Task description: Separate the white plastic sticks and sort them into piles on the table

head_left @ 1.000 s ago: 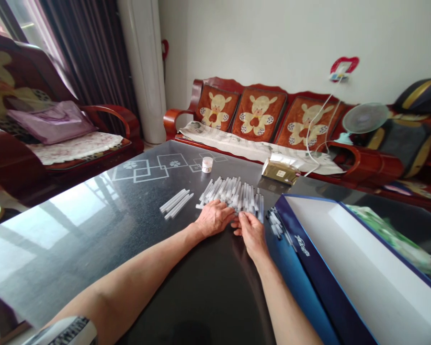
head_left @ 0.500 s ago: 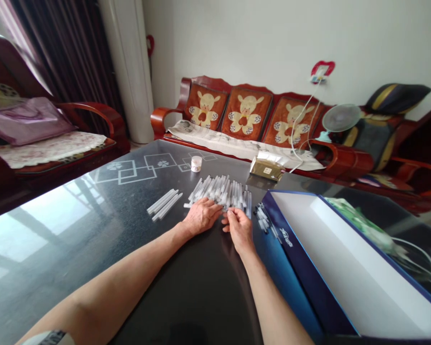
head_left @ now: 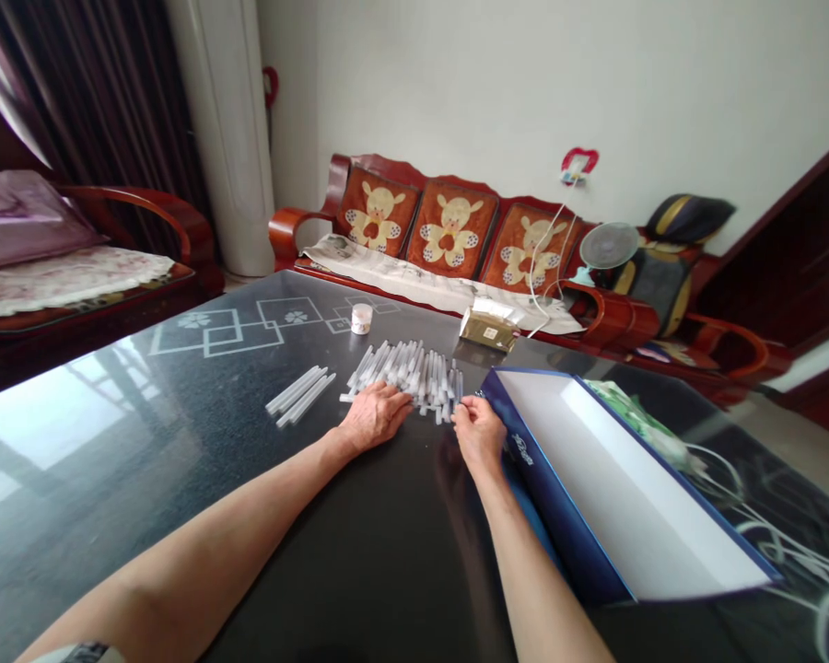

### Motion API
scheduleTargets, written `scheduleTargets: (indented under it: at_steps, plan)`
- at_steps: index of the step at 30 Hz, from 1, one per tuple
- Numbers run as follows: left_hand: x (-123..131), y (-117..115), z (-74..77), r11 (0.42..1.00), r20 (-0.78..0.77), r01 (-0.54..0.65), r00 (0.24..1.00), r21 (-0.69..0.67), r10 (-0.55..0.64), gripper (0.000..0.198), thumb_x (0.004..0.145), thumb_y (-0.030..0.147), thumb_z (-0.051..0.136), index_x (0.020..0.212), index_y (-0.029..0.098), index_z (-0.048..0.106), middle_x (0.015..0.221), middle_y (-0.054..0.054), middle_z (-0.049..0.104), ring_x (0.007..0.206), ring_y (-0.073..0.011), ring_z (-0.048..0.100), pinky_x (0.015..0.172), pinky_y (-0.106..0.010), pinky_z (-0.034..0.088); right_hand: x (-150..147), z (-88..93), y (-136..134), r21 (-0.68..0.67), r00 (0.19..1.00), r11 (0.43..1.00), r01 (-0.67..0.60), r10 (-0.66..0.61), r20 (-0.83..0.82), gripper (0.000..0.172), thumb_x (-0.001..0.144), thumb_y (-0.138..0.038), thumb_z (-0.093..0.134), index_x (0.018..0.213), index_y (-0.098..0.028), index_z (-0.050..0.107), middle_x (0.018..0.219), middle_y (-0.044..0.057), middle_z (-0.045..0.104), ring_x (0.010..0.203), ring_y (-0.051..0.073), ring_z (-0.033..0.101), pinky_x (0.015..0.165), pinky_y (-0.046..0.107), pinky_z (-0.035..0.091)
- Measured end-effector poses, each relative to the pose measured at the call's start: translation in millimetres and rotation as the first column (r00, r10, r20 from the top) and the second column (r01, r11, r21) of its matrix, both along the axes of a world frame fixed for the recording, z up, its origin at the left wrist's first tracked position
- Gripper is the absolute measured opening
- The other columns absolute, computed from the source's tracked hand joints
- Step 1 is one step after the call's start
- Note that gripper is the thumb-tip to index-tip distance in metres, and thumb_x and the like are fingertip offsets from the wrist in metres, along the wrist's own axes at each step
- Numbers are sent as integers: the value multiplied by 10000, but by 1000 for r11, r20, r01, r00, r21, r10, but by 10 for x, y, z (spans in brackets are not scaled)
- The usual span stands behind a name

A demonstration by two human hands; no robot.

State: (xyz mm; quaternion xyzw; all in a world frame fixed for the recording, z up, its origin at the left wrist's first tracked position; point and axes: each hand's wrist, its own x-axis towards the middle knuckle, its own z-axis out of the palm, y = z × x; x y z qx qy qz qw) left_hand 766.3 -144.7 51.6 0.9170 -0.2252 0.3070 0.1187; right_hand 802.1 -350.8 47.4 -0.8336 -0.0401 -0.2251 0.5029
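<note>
Near the frame's centre, the right hand (head_left: 480, 431) has moved rightward, away from the left hand (head_left: 377, 416) and closer to the blue box (head_left: 556, 506).

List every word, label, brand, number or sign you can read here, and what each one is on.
No text can be read with certainty.
Box: pale, script-like lettering on its blue side, too small and blurred to read.
Tissue pack: a small, light square mark, unreadable.
Jar: some print, too small to tell whether it holds words.
Tubes: no lettering can be made out.
</note>
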Motion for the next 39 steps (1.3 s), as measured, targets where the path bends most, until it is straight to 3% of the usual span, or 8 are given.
scheduleTargets:
  at_steps: [3, 6, 9, 13, 20, 29, 33, 39]
  plan:
    - [7, 0, -17, 1000, -7, -1, 1000, 1, 1, 318, 953, 341, 391, 955, 173, 660, 747, -49, 598, 716, -169, 520, 719, -294, 418, 68, 0, -207, -262, 997, 964, 30, -10, 79, 234, 782, -332, 506, 851, -166, 655, 745, 75, 693, 705, 214, 662, 715, 335, 515]
    - [9, 0, -20, 1000, -13, 0, 1000, 3, 0, 316, 952, 343, 394, 949, 173, 660, 748, -48, 598, 713, -167, 521, 718, -292, 418, 46, 8, -297, -476, 982, 877, 66, 27, 186, 221, 804, -273, 486, 854, -154, 665, 805, 108, 673, 723, 223, 643, 733, 352, 506]
    - [7, -1, -11, 1000, -19, -1, 1000, 9, 1, 314, 951, 340, 394, 946, 171, 659, 745, -49, 597, 713, -167, 523, 719, -295, 418, -41, 24, -243, -502, 961, 859, 98, 50, 273, 243, 811, -217, 479, 958, -137, 655, 895, 127, 649, 760, 220, 634, 728, 344, 513]
    - [8, -4, -16, 1000, -27, 6, 1000, 4, -6, 296, 946, 337, 410, 940, 166, 651, 752, -50, 595, 721, -172, 523, 714, -296, 415, -208, 52, -12, -470, 897, 881, -47, 244, 368, 264, 857, -176, 459, 1058, -153, 629, 1038, 120, 638, 949, 214, 615, 858, 340, 501]
    - [-3, -22, -24, 996, -41, 84, 996, 21, -83, 260, 945, 294, 415, 951, 156, 635, 764, -47, 589, 733, -183, 508, 719, -302, 419, -334, -6, 260, -597, 857, 786, -162, 412, 310, 255, 903, -182, 475, 1110, -164, 623, 1035, 103, 672, 991, 219, 614, 913, 356, 477]
    - [-10, -2, -11, 998, -52, 47, 998, 35, -45, 276, 946, 304, 412, 1019, 172, 643, 794, -54, 602, 758, -181, 521, 738, -304, 434, -282, 39, 55, -628, 909, 767, -130, 345, 232, 220, 918, -182, 441, 979, -182, 652, 881, 72, 671, 851, 189, 622, 809, 286, 469]
    - [0, 20, -2, 999, -31, -40, 999, 1, 40, 285, 947, 300, 402, 1001, 165, 646, 786, -65, 609, 752, -189, 519, 737, -320, 438, -214, 63, -181, -594, 937, 804, 38, 178, 300, 215, 893, -197, 445, 906, -181, 658, 942, 93, 620, 893, 204, 573, 829, 307, 456]
    - [2, 19, 4, 999, -37, -47, 998, -20, 46, 272, 938, 291, 417, 1006, 167, 649, 789, -70, 606, 758, -195, 519, 746, -326, 437, -117, 13, -386, -639, 967, 736, 222, -84, 239, 196, 841, -190, 486, 939, -160, 654, 868, 79, 597, 718, 174, 546, 661, 277, 425]
